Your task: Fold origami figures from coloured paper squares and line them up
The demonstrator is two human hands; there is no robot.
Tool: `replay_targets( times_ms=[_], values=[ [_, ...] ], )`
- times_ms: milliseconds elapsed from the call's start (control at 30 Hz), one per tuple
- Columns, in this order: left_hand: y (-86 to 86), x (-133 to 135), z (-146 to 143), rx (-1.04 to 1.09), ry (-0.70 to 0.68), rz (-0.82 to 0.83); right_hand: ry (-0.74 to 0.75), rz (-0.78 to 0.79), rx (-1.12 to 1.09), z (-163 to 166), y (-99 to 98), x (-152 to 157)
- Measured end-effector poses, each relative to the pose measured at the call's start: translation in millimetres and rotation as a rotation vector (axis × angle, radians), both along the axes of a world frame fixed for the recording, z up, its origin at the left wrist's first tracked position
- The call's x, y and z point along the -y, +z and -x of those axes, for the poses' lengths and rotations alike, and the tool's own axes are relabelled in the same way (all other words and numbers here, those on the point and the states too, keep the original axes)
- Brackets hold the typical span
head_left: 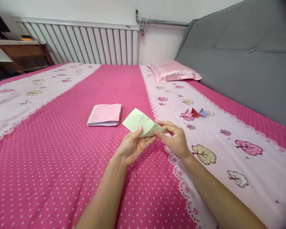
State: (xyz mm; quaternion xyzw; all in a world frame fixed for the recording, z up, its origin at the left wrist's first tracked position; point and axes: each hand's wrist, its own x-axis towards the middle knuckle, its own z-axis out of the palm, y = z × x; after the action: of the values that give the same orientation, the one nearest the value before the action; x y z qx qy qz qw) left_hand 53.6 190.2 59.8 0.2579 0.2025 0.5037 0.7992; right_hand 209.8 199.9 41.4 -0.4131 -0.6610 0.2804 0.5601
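Note:
A sheet of pale green paper (pixel 139 121) is held above the bed, creased and partly folded toward its right end. My left hand (pixel 133 144) grips its lower edge, thumb on top and fingers underneath. At the right corner, my right hand (pixel 173 138) pinches the folded part between thumb and fingers. Left of the sheet lies a stack of coloured paper (pixel 106 114) with a pink piece on top. To the right sit three small folded paper shapes: a pink one (pixel 187 113), a red one (pixel 194 112) and a blue one (pixel 202 112).
A pink dotted bedspread (pixel 73 159) with printed tree bands covers the bed. A pink pillow (pixel 173 70) lies at the far right by the grey headboard (pixel 240 54). Behind the bed are a white radiator (pixel 85 43) and a pipe (pixel 164 23). A wooden desk (pixel 26 55) stands far left.

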Motion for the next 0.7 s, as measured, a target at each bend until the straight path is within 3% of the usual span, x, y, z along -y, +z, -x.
replay_targets(
  times_ms=[167, 567, 700],
  values=[
    [-3.5, 2, -3, -0.078, -0.023, -0.129, -0.058, 0.071, -0.031, 6, -1.2, 6],
    [-12.2, 0, -8, -0.152, 0.066, -0.164, -0.112, 0.197, -0.209, 8, 0.8, 8],
    [-13.4, -1, -6, -0.153, 0.092, -0.175, 0.011, 0.324, -0.276, 8, 0.6, 7]
  ],
)
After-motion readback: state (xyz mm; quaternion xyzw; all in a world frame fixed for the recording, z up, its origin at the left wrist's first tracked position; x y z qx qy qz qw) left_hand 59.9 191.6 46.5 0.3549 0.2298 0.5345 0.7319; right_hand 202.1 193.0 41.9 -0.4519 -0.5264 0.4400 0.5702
